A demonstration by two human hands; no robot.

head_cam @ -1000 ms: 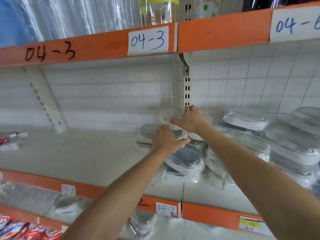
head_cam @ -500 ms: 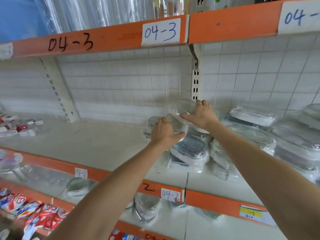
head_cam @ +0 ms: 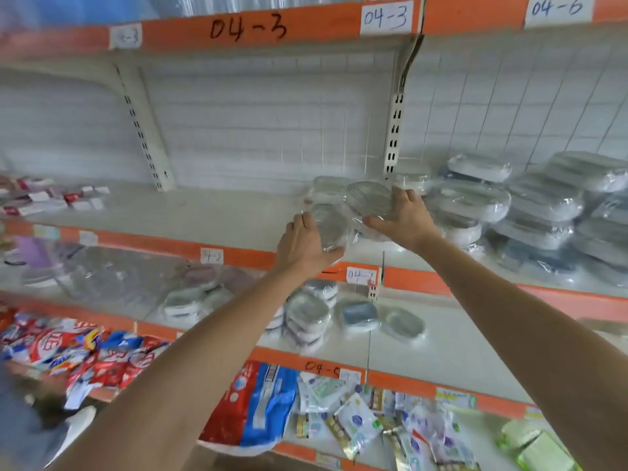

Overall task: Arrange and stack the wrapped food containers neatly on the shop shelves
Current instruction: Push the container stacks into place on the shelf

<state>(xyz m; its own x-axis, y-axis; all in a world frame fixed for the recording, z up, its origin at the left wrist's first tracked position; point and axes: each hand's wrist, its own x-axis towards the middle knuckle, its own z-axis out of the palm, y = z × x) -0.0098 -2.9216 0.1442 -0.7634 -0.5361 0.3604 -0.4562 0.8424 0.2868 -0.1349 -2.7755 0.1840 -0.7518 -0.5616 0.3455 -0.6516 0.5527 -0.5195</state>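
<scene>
At the centre of the frame, two bare hands hold clear wrapped containers just above the front edge of the middle shelf (head_cam: 217, 215). Compared with half a second ago, both hands have drawn back from the rear wall toward the shelf's orange lip, and the view now takes in two lower shelves as well. The left hand (head_cam: 304, 244) grips a small oval container (head_cam: 328, 226), thumb below and fingers curled over its top. The right hand (head_cam: 404, 220) holds a second oval container (head_cam: 368, 198), tilted, with its thumb under the near rim and fingers spread around the right side. The two containers sit just beside each other; whether they touch cannot be told. Behind them, more wrapped containers lie by the upright post (head_cam: 394, 130). At centre right, a stacked pile of wrapped containers (head_cam: 543, 205) fills the shelf. Left of the hands the shelf surface runs bare as far as small red and white boxes (head_cam: 51, 198) at the left edge.
</scene>
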